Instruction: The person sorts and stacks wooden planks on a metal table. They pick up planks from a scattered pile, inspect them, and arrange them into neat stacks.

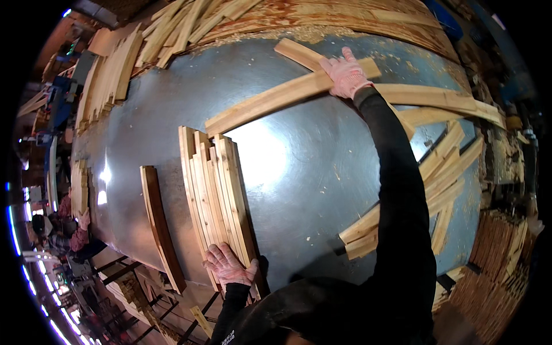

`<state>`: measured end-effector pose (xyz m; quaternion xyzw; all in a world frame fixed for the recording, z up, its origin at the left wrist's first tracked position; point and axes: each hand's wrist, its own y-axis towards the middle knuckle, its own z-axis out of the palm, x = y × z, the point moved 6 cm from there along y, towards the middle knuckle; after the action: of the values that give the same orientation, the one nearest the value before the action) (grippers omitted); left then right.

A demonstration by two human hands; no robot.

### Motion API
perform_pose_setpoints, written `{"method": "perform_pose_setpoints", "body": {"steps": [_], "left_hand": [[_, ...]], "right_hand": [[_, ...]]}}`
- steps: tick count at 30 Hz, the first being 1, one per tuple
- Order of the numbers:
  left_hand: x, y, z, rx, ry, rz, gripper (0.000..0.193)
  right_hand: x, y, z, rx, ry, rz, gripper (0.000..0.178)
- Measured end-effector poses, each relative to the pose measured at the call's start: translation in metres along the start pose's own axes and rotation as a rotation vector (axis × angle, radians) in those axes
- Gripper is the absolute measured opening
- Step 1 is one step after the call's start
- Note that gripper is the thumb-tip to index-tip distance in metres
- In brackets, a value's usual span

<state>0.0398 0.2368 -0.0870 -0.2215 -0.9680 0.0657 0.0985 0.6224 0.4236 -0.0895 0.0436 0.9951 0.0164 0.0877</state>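
Observation:
My right hand [347, 76], in a pale pinkish glove, reaches to the far side of the metal table. It grips a long light wooden board [270, 103] near its right end, one finger pointing away. The board lies slantwise, its left end close to the far end of a row of boards. My left hand [231, 265], gloved too, rests flat with fingers spread on the near end of that row of boards [215, 190], which stand side by side. Another short board [299, 53] lies partly under the gripped one.
Loose boards [443, 172] lie criss-crossed on the right of the metal table [305, 167]. A single darker board [158, 224] lies left of the row. More boards [112, 72] are piled at the far left. A co-worker [72, 230] handles boards at the left edge.

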Motion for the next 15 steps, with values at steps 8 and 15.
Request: {"method": "perform_pose_setpoints", "body": {"steps": [8, 15], "left_hand": [[-0.002, -0.004, 0.004, -0.021, -0.042, 0.028, 0.123], [-0.004, -0.006, -0.01, -0.087, -0.026, 0.005, 0.115]], "right_hand": [[-0.016, -0.081, -0.011, 0.243, 0.143, 0.249, 0.1], [0.056, -0.134, -0.044, 0.575, 1.099, 0.422, 0.081]]}}
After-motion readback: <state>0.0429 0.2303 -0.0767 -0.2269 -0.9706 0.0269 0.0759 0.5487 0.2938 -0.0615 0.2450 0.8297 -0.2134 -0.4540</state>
